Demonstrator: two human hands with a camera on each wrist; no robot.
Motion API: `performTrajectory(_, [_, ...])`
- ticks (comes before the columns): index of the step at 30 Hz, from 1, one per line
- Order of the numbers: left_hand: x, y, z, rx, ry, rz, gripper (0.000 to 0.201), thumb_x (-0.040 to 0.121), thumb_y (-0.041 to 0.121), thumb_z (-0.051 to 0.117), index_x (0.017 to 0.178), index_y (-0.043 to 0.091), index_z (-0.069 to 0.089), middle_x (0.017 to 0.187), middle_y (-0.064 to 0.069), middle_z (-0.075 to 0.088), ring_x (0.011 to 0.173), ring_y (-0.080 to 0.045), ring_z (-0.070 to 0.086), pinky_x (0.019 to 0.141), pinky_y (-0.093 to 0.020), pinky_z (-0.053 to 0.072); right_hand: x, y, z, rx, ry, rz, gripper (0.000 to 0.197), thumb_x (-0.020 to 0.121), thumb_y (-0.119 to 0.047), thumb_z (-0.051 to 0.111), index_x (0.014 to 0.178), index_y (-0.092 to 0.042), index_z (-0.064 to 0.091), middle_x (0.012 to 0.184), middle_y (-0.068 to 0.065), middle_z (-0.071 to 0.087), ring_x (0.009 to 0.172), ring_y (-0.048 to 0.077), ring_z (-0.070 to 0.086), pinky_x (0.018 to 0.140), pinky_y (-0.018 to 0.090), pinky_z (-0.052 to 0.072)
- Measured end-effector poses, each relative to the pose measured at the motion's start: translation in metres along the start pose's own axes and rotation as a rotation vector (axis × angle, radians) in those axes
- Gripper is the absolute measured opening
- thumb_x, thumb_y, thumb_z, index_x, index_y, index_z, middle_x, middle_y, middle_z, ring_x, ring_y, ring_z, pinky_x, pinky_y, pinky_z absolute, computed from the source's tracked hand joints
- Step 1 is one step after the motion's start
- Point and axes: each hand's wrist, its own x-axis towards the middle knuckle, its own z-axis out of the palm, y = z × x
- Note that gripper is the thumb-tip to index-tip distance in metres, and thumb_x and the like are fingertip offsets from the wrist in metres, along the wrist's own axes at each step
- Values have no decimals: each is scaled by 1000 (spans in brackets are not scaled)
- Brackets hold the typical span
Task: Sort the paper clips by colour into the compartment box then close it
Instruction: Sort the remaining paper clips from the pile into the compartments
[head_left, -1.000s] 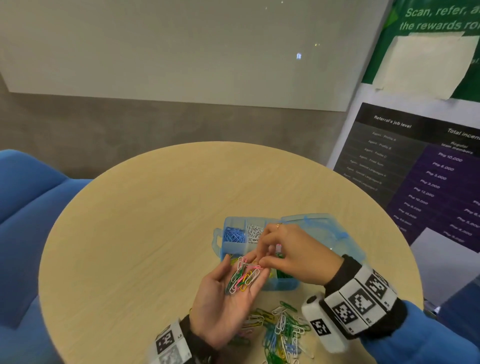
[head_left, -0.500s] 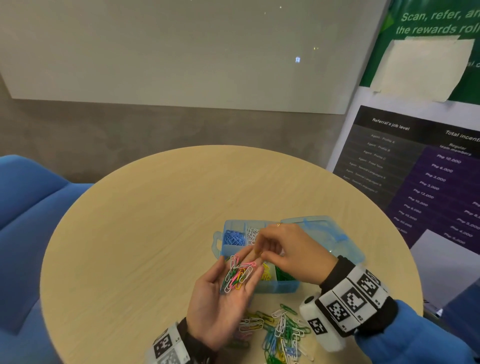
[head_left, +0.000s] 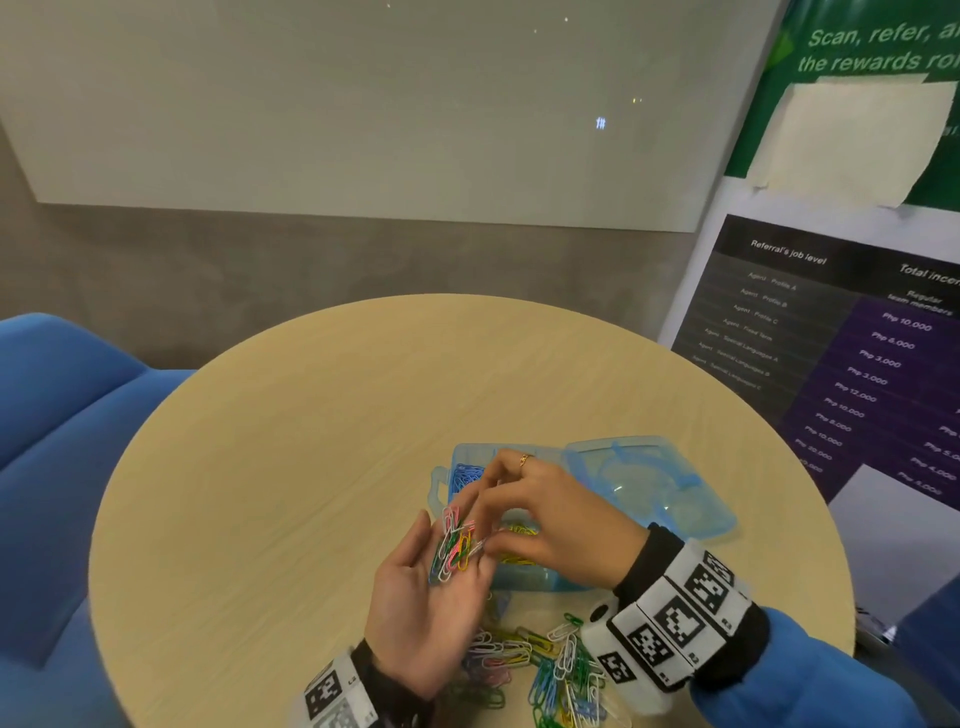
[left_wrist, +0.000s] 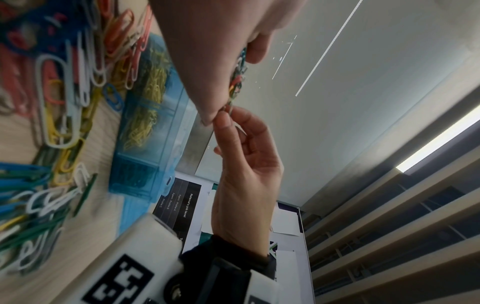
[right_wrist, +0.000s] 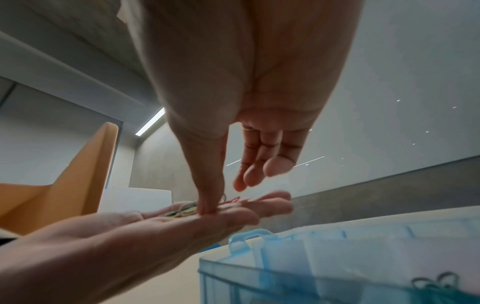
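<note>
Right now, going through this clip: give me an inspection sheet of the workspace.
Surface: round wooden table.
Job's things: compartment box open, lid laid flat; blue and yellow clips already sorted inside; mixed clips in the palm.
Clutter: loose clip pile at the near edge.
Grippers: left hand flat, palm up; right hand picking at the palm's clips.
Cables: nothing seen.
Surroundings: blue seat, whiteboard, posters.

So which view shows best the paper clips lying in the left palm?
The head view: the paper clips lie in plain sight on the left hand. The left wrist view shows them edge-on behind the fingers; the right wrist view shows only a sliver.
</note>
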Motion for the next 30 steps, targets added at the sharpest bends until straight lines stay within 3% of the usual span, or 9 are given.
performTrajectory(2, [0, 0, -1, -11, -1, -8, 57, 101, 33, 34, 114, -11, 66, 118, -21, 66, 104, -29, 67, 98, -35, 48, 0, 0, -1, 6, 17, -2, 5, 83, -17, 74, 87, -15, 73, 97, -13, 50, 90, 6, 57, 82, 13, 43])
performTrajectory(4, [0, 0, -1, -11, -12, -24, 52, 99, 30, 40, 125, -11, 58, 130, -26, 59, 116, -36, 62, 105, -45, 45, -1, 0, -4, -22, 52, 20, 4, 86, -21, 72, 86, -17, 72, 91, -8, 57, 84, 6, 55, 74, 11, 39])
performTrajectory(7, [1, 2, 0, -7, -22, -12, 51, 96, 27, 43, 128, -10, 56, 136, -28, 54, 124, -41, 55, 97, -59, 41, -5, 4, -11, -76, 147, 93, 8, 89, -24, 67, 83, -18, 67, 78, -10, 61, 71, 3, 53, 66, 14, 37])
performTrajectory(10, [2, 2, -1, 10, 11, 3, 57, 95, 31, 36, 134, -8, 52, 135, -27, 55, 129, -40, 51, 108, -51, 39, -9, 6, -13, -149, 167, 181, 7, 90, -28, 64, 90, -24, 69, 80, -14, 59, 68, -5, 49, 69, 17, 36])
performTrajectory(16, [0, 0, 0, 34, 11, -52, 57, 96, 32, 40, 133, -9, 53, 137, -28, 53, 129, -38, 51, 114, -47, 35, 0, -3, -3, -148, 56, 171, 11, 87, -37, 66, 92, -29, 72, 94, -9, 57, 81, 2, 47, 80, 34, 48])
performTrajectory(19, [-2, 0, 3, 15, -38, -70, 52, 96, 28, 46, 130, -11, 54, 133, -30, 55, 120, -41, 58, 101, -54, 43, 1, -2, -5, -141, 18, 136, 6, 88, -32, 66, 87, -26, 67, 88, -11, 53, 75, -2, 44, 81, 34, 48])
performTrajectory(22, [0, 0, 3, -9, -54, -73, 55, 94, 28, 44, 130, -12, 54, 133, -29, 55, 121, -41, 57, 94, -61, 42, 0, 0, -9, -101, 29, 93, 7, 89, -27, 67, 87, -20, 67, 82, -8, 57, 73, 5, 49, 76, 34, 48])
performTrajectory(26, [1, -1, 2, -39, -53, -72, 57, 98, 31, 35, 130, -13, 53, 135, -30, 54, 124, -40, 55, 96, -61, 40, -1, 3, -12, -79, 81, 66, 8, 87, -25, 69, 84, -18, 68, 75, -7, 61, 68, 8, 52, 67, 23, 45])
performTrajectory(30, [1, -1, 1, -60, -64, -90, 56, 97, 31, 38, 131, -10, 55, 135, -28, 55, 131, -36, 50, 95, -61, 41, -3, 2, -16, -80, 155, 48, 2, 85, -19, 69, 83, -19, 70, 72, -13, 59, 67, 5, 51, 64, 12, 38])
